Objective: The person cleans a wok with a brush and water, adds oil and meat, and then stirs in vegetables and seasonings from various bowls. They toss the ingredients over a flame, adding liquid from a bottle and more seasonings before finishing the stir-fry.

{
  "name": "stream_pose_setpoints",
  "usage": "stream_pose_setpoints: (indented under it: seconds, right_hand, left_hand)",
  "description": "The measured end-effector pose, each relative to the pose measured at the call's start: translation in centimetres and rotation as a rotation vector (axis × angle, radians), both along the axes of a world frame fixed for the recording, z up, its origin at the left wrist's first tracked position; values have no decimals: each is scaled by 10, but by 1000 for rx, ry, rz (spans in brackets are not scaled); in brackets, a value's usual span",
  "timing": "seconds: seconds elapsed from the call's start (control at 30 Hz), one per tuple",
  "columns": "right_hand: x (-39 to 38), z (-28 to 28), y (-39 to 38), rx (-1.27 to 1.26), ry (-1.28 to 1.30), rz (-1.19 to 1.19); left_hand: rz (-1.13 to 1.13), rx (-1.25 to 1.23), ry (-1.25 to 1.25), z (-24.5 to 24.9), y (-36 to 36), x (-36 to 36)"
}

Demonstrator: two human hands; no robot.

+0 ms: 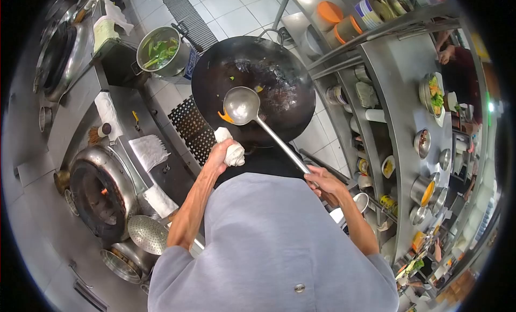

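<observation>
My left hand (217,154) is closed on a bunched white cloth (233,152) at the near left rim of a large dark wok (285,92). Whether a wok handle lies inside the cloth is hidden. My right hand (325,182) grips the long metal handle of a ladle (241,104), whose round bowl is over the wok. A strip of orange food (225,116) shows beside the bowl, and small yellow-green scraps dot the wok's dark surface.
At the left are a stove with a round burner (99,196), a perforated strainer (146,234) and folded cloths (149,152). A pot of greens (158,49) stands beyond the wok. Steel shelving with a counter (392,70) holding bowls runs along the right. Other people are behind it.
</observation>
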State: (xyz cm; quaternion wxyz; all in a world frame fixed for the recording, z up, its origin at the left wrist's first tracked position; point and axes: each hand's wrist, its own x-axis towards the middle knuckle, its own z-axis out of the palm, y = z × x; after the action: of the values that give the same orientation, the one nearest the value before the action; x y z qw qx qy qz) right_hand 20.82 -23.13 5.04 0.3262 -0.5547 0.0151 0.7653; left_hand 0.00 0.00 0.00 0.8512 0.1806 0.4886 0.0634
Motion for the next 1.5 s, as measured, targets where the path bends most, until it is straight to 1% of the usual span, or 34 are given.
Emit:
stream_pose_setpoints:
  seconds: [0.07,0.1,0.17,0.2,0.3,0.33,0.37,0.43,0.53,0.57,0.63,0.73,0.77,0.83,0.87,0.9,0.97,1.03,1.1,1.23,1.3,1.37,1.43,1.47,1.5]
  right_hand:
    - [4,24,-6,-6,-83,-20]
    - [9,14,23,73,-204,-6]
    - [15,44,13,51,-420,25]
    - [20,49,6,46,-534,20]
    - [32,38,12,78,-1043,100]
    - [40,31,22,190,-1207,110]
    - [48,27,30,181,-1317,142]
    - [66,-3,46,505,-1642,141]
    - [58,5,63,258,-1092,45]
    - [51,6,70,245,-920,-46]
    - [42,6,76,255,-811,-17]
    - [28,15,66,214,-671,91]
    - [22,15,60,184,-582,92]
    - [9,16,47,118,-399,92]
    - [2,16,42,115,-318,69]
    - [-7,13,40,56,-167,-14]
    - [-21,12,38,29,46,-109]
    - [-32,10,38,12,88,-157]
    - [-37,9,39,24,121,-190]
    - [-27,23,36,-6,234,-334]
    - [-16,20,47,-26,151,-361]
    - [-5,5,65,0,-53,-313]
    - [1,-13,85,-25,-241,-263]
    - [1,-21,91,-36,-332,-237]
    - [-2,-21,95,10,-379,-183]
  left_hand:
    - [-26,-47,-60,9,-6,-4]
    - [-22,40,-69,-5,22,0]
    - [-16,37,-62,-7,7,-3]
    - [-7,46,-86,-5,5,1]
    - [34,135,-61,0,7,15]
    - [44,154,-94,-3,8,21]
    - [37,186,-119,-5,11,26]
    - [30,248,-164,-1,17,40]
    - [73,313,-174,8,21,62]
    - [84,335,-169,9,22,67]
    - [57,350,-173,9,31,73]
    - [37,281,-152,12,52,67]
    - [45,218,-147,14,57,63]
    - [48,194,-107,14,60,53]
    - [56,207,-79,11,59,49]
    - [62,221,-53,7,56,47]
    - [69,241,-3,0,50,39]
    - [81,262,34,-3,44,31]
    - [83,218,31,-5,43,17]
    - [56,150,-2,-3,44,0]
    - [63,141,9,0,46,2]
    - [67,147,-16,0,46,9]
    - [88,174,-42,0,47,18]
    - [99,216,-23,3,47,27]
    - [109,256,1,1,46,37]
